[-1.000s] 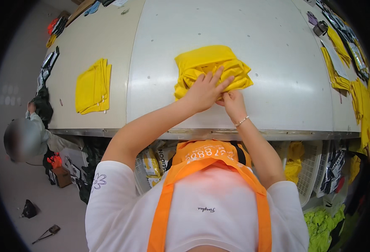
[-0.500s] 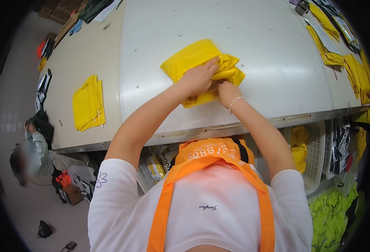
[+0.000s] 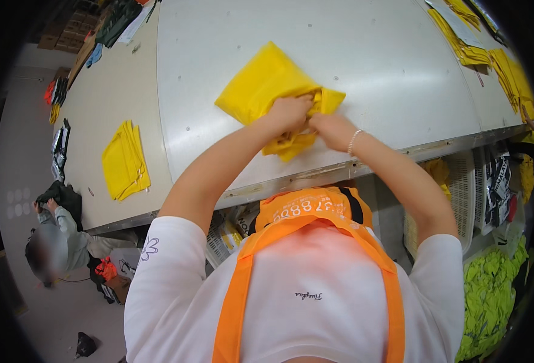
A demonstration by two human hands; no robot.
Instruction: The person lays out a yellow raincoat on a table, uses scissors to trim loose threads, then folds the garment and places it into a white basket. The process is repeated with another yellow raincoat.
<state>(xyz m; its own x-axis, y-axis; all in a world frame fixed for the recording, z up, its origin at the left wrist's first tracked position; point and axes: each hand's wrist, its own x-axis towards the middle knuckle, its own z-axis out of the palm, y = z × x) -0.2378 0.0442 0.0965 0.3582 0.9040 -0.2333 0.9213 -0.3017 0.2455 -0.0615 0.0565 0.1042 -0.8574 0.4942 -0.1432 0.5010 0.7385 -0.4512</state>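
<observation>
Head view: a yellow bundle [image 3: 258, 81] sits at 12 o'clock on the pale table [image 3: 400, 72], both hands on it. L hand [image 3: 290, 112] has its fingers bent into the folds, tips hidden, so can't tell how far open; R hand [image 3: 333, 130] has fingers curled closed on the bundle's edge. Work looks approx. part-done: 11 o'clock side smooth, 5 o'clock end bunched & seemingly what's left. Folded yellow stack [image 3: 123, 163] lies at 9 o'clock, w/ no hand on it.

White digits on orange apron [image 3: 300, 201], dark script on white shirt [image 3: 308, 272], lettering on black packet [image 3: 497, 187]
</observation>
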